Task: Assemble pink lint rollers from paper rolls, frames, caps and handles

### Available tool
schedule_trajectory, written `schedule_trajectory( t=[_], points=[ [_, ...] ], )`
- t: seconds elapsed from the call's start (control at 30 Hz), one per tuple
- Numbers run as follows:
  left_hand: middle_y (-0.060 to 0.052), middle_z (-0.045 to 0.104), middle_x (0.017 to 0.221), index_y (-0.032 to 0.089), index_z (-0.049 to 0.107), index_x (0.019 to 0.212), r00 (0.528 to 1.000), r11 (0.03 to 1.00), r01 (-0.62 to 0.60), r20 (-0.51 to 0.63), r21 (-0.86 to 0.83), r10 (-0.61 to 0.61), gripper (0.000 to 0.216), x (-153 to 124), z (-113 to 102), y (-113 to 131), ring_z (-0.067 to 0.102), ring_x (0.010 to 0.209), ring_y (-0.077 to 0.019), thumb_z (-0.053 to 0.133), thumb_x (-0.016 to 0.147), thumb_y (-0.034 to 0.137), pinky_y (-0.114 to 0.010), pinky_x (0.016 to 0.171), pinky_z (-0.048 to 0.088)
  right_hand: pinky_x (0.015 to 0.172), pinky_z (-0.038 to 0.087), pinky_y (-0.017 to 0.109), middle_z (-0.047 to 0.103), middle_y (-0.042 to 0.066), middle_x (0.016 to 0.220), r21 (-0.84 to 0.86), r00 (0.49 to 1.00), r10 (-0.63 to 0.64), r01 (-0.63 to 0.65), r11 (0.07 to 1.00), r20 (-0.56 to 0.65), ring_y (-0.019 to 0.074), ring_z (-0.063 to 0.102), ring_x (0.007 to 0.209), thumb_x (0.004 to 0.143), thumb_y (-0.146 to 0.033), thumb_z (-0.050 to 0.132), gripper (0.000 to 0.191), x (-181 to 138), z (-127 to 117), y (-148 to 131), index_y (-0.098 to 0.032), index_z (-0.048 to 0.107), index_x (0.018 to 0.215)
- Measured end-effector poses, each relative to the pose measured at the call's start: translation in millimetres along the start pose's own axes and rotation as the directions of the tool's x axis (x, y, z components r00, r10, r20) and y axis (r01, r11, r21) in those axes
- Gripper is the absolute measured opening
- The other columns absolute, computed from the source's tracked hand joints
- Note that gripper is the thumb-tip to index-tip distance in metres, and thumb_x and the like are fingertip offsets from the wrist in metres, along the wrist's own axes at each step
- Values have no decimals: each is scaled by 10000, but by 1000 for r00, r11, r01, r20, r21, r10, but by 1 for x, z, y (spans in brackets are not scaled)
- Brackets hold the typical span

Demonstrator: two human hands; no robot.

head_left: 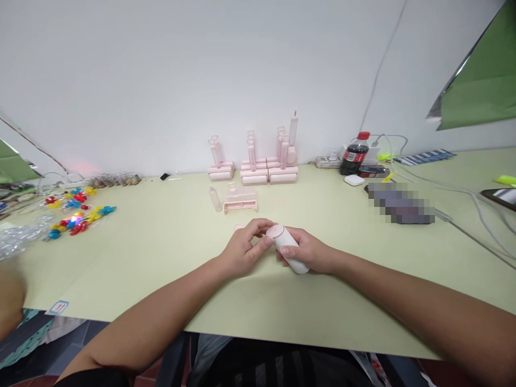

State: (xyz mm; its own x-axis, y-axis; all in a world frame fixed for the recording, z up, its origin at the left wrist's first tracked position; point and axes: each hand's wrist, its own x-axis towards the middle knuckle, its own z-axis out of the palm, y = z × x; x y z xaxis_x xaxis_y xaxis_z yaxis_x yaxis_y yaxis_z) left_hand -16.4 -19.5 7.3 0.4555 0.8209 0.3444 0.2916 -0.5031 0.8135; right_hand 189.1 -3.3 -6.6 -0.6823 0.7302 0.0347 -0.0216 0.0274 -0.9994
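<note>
My right hand [312, 251] is wrapped round a white lint roll [293, 251], which leans with its upper end towards my left. A pale pink end cap [276, 231] sits at that upper end. The thumb and fingers of my left hand [248, 247] pinch at the cap's rim. Behind my left hand, a small pink round piece [238, 227] is partly hidden. Farther back lies a pink lint roller holder [241, 206] with an open trough, beside a clear tube-shaped handle [215, 199] that stands tilted.
Several pink lint rollers [255, 176] are lined up by the wall with handles upright. A cola bottle [355, 154], a white case [354, 180] and cables [475, 196] are at the right. Colourful balloon-like trinkets [78, 217] lie left, near another person's arm [10, 295].
</note>
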Motion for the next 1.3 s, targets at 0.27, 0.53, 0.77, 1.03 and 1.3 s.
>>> schedule_trajectory(
  t=[0.27,0.53,0.77,1.03,1.3],
  points=[
    [-130,143,1603,302,36,1538,998,988,-36,48,149,29,941,-4,-4,-1,394,1355,-301,642,839,473,-457,1047,432,519,438,240,590,1,699,49,1000,17,-16,999,-8,135,569,580,739,-599,707,475,1,-3,2,-175,536,867],
    [-105,108,1628,265,-35,1558,934,959,-124,355,255,27,1017,-6,-6,7,222,1469,-314,648,838,489,-473,1175,287,538,478,253,647,26,765,62,998,61,-59,996,-23,147,614,599,733,-623,702,519,1,-7,6,-175,548,946],
    [-114,120,1625,247,-26,1559,910,944,-180,411,275,54,1010,-3,-5,2,223,1468,-311,646,843,482,-471,1188,250,571,493,257,646,26,784,58,997,72,-72,996,-12,142,616,624,756,-616,685,514,1,-9,7,-170,552,975],
    [-86,8,1638,318,-110,1538,989,963,-139,76,230,125,1024,-6,-3,-4,177,1477,-333,640,849,428,-537,1163,271,597,480,275,658,29,793,52,997,77,-75,996,-29,156,619,637,736,-574,724,629,2,-8,6,-150,554,1168],
    [-105,206,1607,263,137,1552,934,947,-217,333,237,131,891,-6,-2,1,169,1484,-317,646,843,445,-507,1200,210,612,520,278,662,50,924,117,998,26,-19,993,-54,216,660,824,736,-468,767,777,3,-2,0,-206,415,1376]
  ],
)
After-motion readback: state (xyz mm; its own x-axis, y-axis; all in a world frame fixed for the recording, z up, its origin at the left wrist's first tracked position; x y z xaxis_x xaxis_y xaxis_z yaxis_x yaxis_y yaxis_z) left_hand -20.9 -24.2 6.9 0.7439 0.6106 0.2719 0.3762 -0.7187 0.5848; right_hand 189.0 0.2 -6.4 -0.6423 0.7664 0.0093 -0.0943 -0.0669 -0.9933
